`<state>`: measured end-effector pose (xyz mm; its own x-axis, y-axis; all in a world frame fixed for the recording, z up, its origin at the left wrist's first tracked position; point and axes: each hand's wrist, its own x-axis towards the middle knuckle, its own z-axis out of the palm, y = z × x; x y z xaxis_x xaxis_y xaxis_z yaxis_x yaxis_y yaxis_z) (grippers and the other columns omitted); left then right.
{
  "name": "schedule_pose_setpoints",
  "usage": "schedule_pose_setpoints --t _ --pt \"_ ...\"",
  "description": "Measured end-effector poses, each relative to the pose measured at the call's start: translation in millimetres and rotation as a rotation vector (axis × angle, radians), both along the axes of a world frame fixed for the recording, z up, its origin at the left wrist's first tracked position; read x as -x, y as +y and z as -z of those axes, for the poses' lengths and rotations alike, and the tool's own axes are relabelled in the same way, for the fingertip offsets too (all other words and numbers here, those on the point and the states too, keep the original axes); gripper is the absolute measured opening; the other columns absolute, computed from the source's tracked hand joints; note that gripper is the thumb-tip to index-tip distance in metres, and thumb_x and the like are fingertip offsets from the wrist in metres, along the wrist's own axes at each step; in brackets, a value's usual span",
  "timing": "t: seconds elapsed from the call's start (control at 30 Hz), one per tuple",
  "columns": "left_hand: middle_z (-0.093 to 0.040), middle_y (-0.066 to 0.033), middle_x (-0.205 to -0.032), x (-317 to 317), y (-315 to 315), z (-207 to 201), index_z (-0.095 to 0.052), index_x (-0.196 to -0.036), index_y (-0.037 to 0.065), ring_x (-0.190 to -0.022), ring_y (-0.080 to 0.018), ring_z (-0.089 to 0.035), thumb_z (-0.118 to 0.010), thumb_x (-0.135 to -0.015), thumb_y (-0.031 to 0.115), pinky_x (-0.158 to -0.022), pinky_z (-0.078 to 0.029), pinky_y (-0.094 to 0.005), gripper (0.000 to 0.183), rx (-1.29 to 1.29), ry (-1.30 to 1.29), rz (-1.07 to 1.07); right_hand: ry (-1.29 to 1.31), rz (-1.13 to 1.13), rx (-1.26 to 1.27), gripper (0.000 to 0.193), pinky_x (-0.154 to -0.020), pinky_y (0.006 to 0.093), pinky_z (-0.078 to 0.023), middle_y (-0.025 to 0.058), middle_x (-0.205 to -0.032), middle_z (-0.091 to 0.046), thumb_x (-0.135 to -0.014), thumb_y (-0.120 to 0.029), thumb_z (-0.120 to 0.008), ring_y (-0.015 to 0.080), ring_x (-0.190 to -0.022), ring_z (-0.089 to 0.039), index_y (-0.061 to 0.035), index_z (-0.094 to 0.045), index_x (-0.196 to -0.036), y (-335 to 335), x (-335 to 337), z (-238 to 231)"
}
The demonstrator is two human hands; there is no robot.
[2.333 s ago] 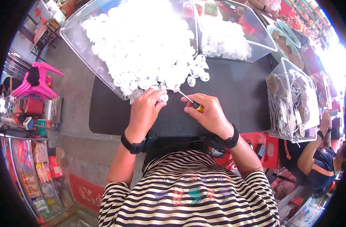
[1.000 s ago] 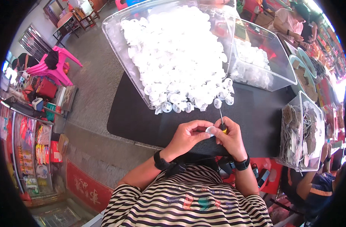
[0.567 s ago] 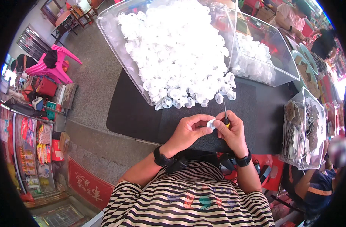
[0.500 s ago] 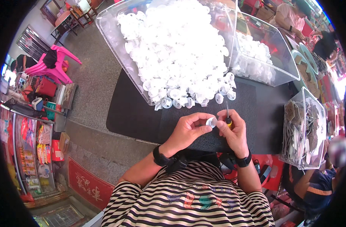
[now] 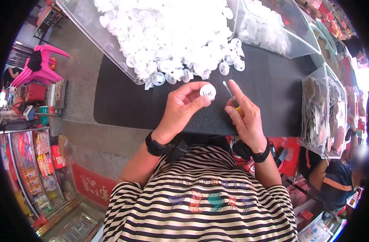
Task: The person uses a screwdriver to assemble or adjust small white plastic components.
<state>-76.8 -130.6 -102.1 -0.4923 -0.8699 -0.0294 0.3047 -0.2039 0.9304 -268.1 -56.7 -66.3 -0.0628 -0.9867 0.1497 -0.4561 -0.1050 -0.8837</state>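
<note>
My left hand (image 5: 185,101) pinches a small round white plastic part (image 5: 207,92) between thumb and fingers, with its slotted face turned up. Just right of it, my right hand (image 5: 246,117) is closed around a screwdriver with a yellow handle (image 5: 239,111). The screwdriver's metal shaft (image 5: 228,88) points up and away to the left, apart from the white part. Both hands are above the near edge of the black table (image 5: 273,88). Beyond them, a big heap of similar white parts (image 5: 168,40) spills out of a clear plastic bin (image 5: 87,44).
A second clear bin (image 5: 301,50) with more white pieces stands at the back right. On the right edge sits a clear box (image 5: 323,109) of grey cords and parts. Another person (image 5: 333,181) is beside it. A pink chair (image 5: 43,66) and a goods shelf (image 5: 35,169) stand left.
The white part has turned so its slotted face shows. My right hand has opened slightly away from it, and the screwdriver now tilts left. The whole view has shifted with my head.
</note>
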Motion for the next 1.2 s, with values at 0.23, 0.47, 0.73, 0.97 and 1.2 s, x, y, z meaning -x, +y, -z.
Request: schedule_pose_setpoints --t 0.23,0.47,0.73,0.97,1.2 --pt "-0.067 -0.0074 -0.113 1.3 1.8 5.0 -0.060 -0.123 -0.002 -0.100 -0.0123 -0.065 -0.066 -0.092 0.003 -0.086 -0.054 -0.0261 0.032 0.009 0.000 0.011 0.046 0.031 -0.067 0.054 -0.066 0.0272 -0.045 0.0068 -0.082 -0.056 -0.085 -0.005 -0.070 0.0164 -0.069 -0.052 -0.0104 -0.056 -0.137 -0.6 5.9 -5.5" --pt "-0.066 -0.0053 -0.112 3.5 7.7 -1.7 -0.061 -0.121 -0.001 -0.099 -0.0099 -0.062 -0.067 -0.091 0.002 -0.088 -0.051 -0.0247 0.031 0.104 -0.050 0.056 -0.229 -0.019 -0.018 0.049 -0.065 0.0234 -0.044 0.0028 -0.084 -0.060 -0.082 -0.005 -0.074 0.0091 -0.073 -0.053 -0.0077 -0.061 -0.129 -23.1 -5.9 6.0" --pt "-0.067 -0.0062 -0.110 0.1 5.3 -0.3 -0.062 -0.118 -0.001 -0.101 -0.0106 -0.063 -0.067 -0.094 0.007 -0.090 -0.051 -0.0258 0.026 0.098 0.020 0.034 -0.299 -0.053 -0.236 0.018 -0.053 0.0182 -0.042 -0.0025 -0.078 -0.062 -0.092 -0.011 -0.069 0.0030 -0.060 -0.054 -0.0005 -0.063 -0.105 -21.8 -8.3 -4.4" --pt "-0.068 -0.0063 -0.111 3.4 6.4 0.5 -0.060 -0.124 -0.001 -0.101 -0.0107 -0.063 -0.067 -0.093 0.006 -0.090 -0.051 -0.0256 0.032 0.118 0.000 0.056 -0.571 -0.016 -0.376 0.014 -0.048 0.0168 -0.039 -0.0017 -0.075 -0.062 -0.091 -0.010 -0.070 0.0014 -0.057 -0.053 -0.0033 -0.061 -0.099 -20.0 -9.0 3.0" --pt "-0.067 -0.0055 -0.110 0.7 3.6 1.2 -0.061 -0.124 -0.001 -0.100 -0.0107 -0.064 -0.068 -0.092 0.005 -0.088 -0.053 -0.0257 0.032 0.064 0.004 0.017 -0.371 0.000 -0.266 0.020 -0.050 0.0207 -0.041 0.0004 -0.078 -0.062 -0.093 -0.012 -0.066 0.0048 -0.056 -0.052 -0.0046 -0.061 -0.111 -15.6 -9.2 -2.1"
